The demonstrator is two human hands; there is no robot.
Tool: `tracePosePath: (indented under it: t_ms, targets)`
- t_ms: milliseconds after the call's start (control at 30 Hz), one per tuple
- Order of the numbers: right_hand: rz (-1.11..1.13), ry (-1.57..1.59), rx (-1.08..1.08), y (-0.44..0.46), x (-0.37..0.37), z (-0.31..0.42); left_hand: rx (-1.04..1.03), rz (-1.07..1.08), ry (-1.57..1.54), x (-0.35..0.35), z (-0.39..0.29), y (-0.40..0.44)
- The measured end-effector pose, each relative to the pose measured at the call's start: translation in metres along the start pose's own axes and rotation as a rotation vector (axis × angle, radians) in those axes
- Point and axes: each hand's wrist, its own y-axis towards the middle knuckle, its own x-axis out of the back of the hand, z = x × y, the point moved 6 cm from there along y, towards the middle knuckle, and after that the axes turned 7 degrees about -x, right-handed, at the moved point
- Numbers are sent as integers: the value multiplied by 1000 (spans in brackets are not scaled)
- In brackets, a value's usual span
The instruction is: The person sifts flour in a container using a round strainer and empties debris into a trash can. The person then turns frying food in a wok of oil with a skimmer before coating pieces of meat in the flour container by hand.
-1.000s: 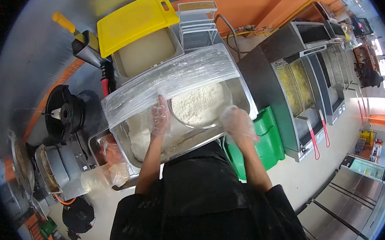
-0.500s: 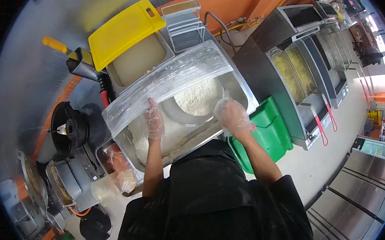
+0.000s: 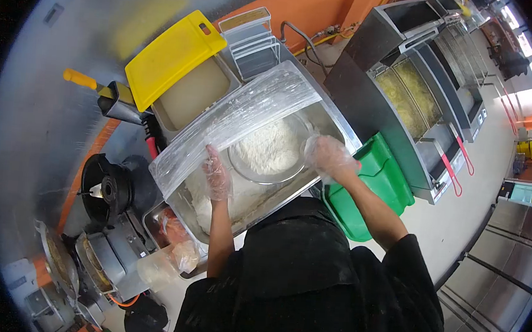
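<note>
A round sieve (image 3: 266, 149) heaped with white flour is over a steel tray (image 3: 256, 211) that has more flour in its left part. My right hand (image 3: 331, 157), in a clear plastic glove, is closed at the sieve's right side; its handle is mostly hidden in the grip. At the sieve's left edge, my gloved left hand (image 3: 217, 178) is upright with fingers stretched out. Whether it touches the rim I cannot tell. A clear, flour-dusted cover (image 3: 238, 118) lies across the back of the tray.
Behind stand a yellow cutting board (image 3: 172, 54) over a pan of pale liquid (image 3: 197, 93) and a wire rack (image 3: 252, 48). A green bin (image 3: 369, 195) is at right, beside fryers (image 3: 409, 99) with red-handled baskets. Left is a pan with bagged food (image 3: 172, 227).
The sieve has shifted slightly, and the flour in it looks more level and spread. My right hand stays at its side. The whole view has turned a little.
</note>
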Motion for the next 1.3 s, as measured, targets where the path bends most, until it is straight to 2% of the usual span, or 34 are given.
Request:
tracePosePath:
  t_ms: [33,100,167,233,300,367,433,500,533,633,733,833,867,967,1000,1033,1100,1133,1233,1267,1300]
  targets:
    - [-76,-14,-14,1,5,-3,50,24,-45,0,1,1]
    - [-214,-42,-38,1,12,-8,-105,-72,227,-1,-5,-3]
    - [-84,-24,21,3,-3,-9,-146,-104,233,-2,-2,-1]
    - [-10,-72,39,4,-3,-8,-66,-53,33,3,-2,1]
    - [18,-189,26,4,1,-10,-10,5,-25,4,-3,3]
    - [13,-43,42,12,-37,1,32,64,-2,7,-3,3]
    - [19,22,29,15,-24,3,83,107,22,9,-7,10]
    - [74,17,-1,6,-7,-11,145,121,-89,15,-8,9]
    - [-25,39,-109,8,-8,-22,183,122,-149,15,-9,7]
    - [-30,-174,147,6,-15,-1,191,117,-192,14,-13,8]
    - [-2,107,-214,1,11,-26,296,133,-298,16,-13,8]
    - [-330,-87,101,11,-15,-14,223,140,-215,22,-18,6]
    - [-403,154,53,5,-17,-12,209,125,-207,20,-15,9]
    - [-53,83,17,-3,7,-20,180,88,-147,7,3,9]
    - [-64,-135,28,0,12,-17,175,67,-105,4,4,9]
    - [-97,-100,36,1,10,-12,167,46,-60,1,8,6]
    - [-176,-20,44,7,-3,-2,-1,-90,6,-16,23,-1]
    - [-195,-107,172,2,-7,3,-91,-159,38,-13,21,4]
    - [-59,-201,14,5,3,-17,-1,-64,0,-15,22,2]
    - [-99,-137,-20,6,3,-19,21,-49,-12,-15,20,1]
    - [-96,-151,50,9,-10,-12,19,-55,-14,-15,22,-1]
